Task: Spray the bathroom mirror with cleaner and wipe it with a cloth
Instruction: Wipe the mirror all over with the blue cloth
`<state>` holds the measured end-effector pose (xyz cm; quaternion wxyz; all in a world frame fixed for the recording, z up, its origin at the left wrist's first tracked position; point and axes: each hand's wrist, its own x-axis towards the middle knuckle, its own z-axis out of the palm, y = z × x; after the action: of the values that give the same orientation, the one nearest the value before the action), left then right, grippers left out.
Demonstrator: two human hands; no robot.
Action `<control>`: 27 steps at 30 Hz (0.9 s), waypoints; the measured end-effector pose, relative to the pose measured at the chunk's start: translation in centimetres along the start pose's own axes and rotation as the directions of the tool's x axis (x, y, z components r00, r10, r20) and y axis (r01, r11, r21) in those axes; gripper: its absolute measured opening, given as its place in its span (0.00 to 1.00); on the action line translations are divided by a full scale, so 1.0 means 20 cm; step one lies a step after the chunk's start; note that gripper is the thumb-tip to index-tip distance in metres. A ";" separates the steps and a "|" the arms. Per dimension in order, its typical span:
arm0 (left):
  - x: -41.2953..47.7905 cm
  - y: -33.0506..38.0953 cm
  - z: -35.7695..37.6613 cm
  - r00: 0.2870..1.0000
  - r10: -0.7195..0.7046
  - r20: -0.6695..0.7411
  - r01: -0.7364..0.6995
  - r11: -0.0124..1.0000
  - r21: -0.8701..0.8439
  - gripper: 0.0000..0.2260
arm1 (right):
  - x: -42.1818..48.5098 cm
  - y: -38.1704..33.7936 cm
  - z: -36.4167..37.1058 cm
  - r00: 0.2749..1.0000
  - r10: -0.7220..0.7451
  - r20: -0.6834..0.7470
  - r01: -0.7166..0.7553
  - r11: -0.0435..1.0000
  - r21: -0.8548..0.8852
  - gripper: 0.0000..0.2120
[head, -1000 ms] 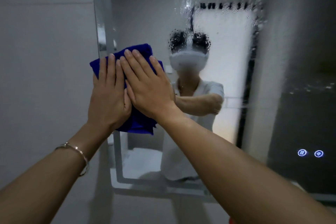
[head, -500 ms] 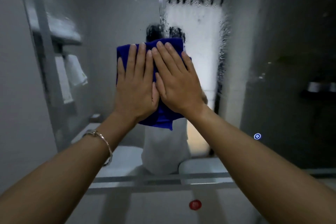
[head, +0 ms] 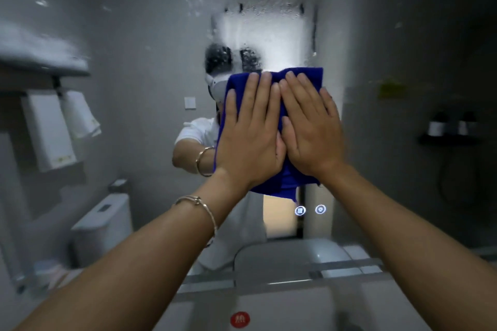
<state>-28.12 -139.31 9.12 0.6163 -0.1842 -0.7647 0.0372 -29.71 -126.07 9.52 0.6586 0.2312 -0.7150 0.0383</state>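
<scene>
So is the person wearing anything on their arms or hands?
Only one thing. A thin silvery bangle circles the left wrist. The left hand and right hand have no gloves, and I see no rings. Both forearms are bare, with no sleeves in view.

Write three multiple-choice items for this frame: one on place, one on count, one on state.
1. Where do droplets sit on the mirror?
A) above the cloth
B) only below it
C) nowhere

2. How many lit icons glow on the glass?
A) one
B) two
C) four

3. How do the left hand and right hand meet the cloth?
A) pinching its corners
B) flat, pressing it
C) not touching it

Key: 1 A, beads cluster over the cloth's top edge; 2 B, a pair glows just below the cloth; 3 B, straight fingers lie spread on it.
</scene>
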 end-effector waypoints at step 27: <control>0.10 0.02 0.03 0.967 0.252 -0.028 -0.251 0.967 0.032 0.28 | -0.03 0.05 -0.06 0.969 0.246 0.013 -0.244 0.966 -0.085 0.27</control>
<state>-28.90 -138.16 10.63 0.6214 -0.2716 -0.7246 0.1226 -29.06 -124.51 9.38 0.6494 0.1139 -0.7468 0.0871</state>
